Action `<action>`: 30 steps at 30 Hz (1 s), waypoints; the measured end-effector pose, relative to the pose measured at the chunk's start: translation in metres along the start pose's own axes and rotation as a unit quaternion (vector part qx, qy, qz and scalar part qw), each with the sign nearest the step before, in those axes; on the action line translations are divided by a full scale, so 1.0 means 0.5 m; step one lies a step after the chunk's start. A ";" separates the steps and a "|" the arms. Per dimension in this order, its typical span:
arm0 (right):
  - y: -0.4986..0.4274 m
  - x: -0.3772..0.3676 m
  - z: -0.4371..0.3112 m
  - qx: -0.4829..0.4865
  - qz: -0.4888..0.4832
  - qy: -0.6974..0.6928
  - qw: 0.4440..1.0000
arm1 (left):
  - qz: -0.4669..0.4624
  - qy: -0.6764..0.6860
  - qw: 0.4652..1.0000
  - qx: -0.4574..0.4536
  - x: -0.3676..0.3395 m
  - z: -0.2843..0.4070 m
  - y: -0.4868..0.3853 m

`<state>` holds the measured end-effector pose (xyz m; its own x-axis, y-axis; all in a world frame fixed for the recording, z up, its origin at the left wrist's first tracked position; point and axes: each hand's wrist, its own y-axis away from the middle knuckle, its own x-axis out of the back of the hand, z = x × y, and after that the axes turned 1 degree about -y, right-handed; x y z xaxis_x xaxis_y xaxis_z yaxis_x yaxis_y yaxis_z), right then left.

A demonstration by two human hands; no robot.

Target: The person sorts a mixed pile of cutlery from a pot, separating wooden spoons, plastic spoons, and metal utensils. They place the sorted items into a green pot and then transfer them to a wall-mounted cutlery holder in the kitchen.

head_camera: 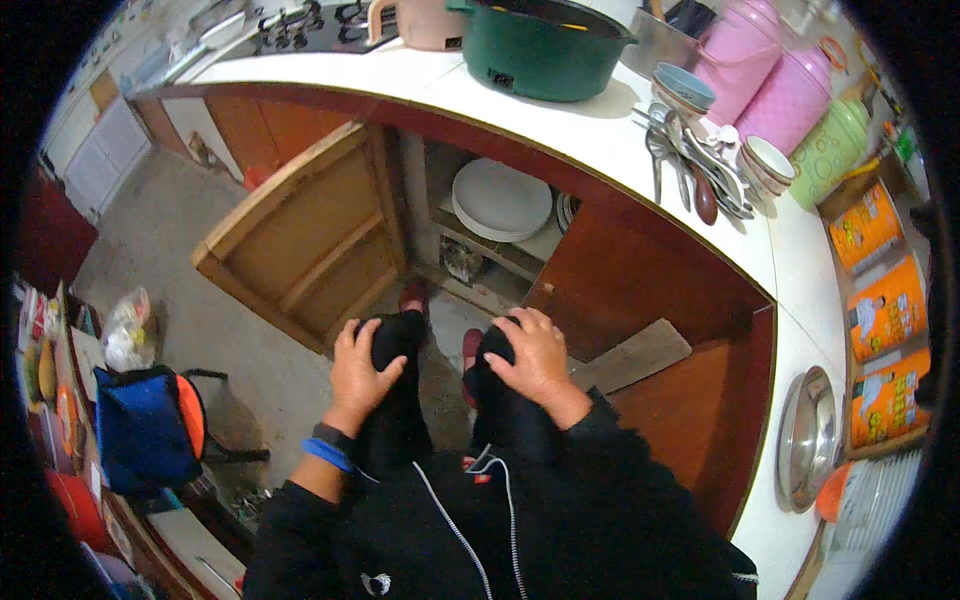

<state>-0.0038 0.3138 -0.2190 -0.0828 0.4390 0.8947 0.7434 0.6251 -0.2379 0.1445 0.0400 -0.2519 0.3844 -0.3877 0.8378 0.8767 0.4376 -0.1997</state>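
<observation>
My left hand (365, 371) rests on my left knee, its fingers spread over the black trousers and nothing in its grasp. On the other knee lies my right hand (534, 354), also holding nothing, with the thumb apart from the fingers. In front of my knees a wooden cabinet door (311, 232) is swung out to the left. Inside the cabinet, large white plates (502, 196) are stacked on a shelf. More dishes (568, 211), partly hidden, stand to their right. A clear bag or container (461, 259), its contents unclear, sits on the level below.
Above the cabinet, the white countertop (420, 79) carries a green pot (544, 52), metal spoons (690, 161) and small bowls (765, 166). Pink thermos flasks (787, 97) stand behind. A steel basin (808, 439) lies at right. A chair (191, 420) with a blue cloth stands at left.
</observation>
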 end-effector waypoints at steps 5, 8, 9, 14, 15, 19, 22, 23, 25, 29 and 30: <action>-0.026 -0.032 -0.025 0.031 0.011 0.004 0.999 | -0.004 0.024 0.997 0.069 0.009 -0.014 -0.020; -0.040 -0.031 -0.034 0.049 -0.006 0.000 0.999 | 0.007 -0.041 0.994 0.098 0.006 -0.022 -0.054; -0.041 -0.032 -0.037 0.055 -0.011 0.001 0.998 | -0.013 -0.043 0.992 0.115 0.003 -0.024 -0.055; -0.055 -0.053 -0.049 0.075 0.013 -0.007 0.997 | -0.048 -0.023 0.992 0.114 -0.001 -0.043 -0.025; -0.055 -0.060 -0.052 0.056 0.009 -0.024 0.998 | -0.065 -0.004 0.991 0.118 -0.002 -0.050 -0.022; -0.068 -0.076 -0.060 0.035 0.056 -0.045 0.997 | -0.125 -0.015 0.986 0.105 0.001 -0.084 -0.037; -0.065 -0.080 -0.069 -0.014 -0.007 -0.029 0.999 | -0.121 -0.020 0.988 0.098 0.011 -0.087 -0.036; -0.063 -0.079 -0.071 -0.013 0.004 -0.031 0.999 | -0.106 -0.032 0.989 0.095 0.016 -0.082 -0.031; -0.053 -0.073 -0.073 -0.019 0.009 -0.020 1.000 | -0.074 -0.029 0.992 0.098 0.032 -0.065 -0.019; -0.028 -0.051 -0.056 -0.024 0.052 -0.005 0.998 | -0.069 -0.092 0.991 0.062 0.064 -0.028 -0.012; -0.022 -0.045 -0.048 -0.031 0.055 -0.009 0.998 | -0.076 -0.120 0.988 0.061 0.069 -0.022 -0.015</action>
<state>0.0057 0.2816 -0.2272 -0.0101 0.5147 0.8573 0.7883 0.5316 -0.3099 0.1543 0.0144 -0.2273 0.1579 -0.2588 0.9530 0.8720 0.4894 -0.0116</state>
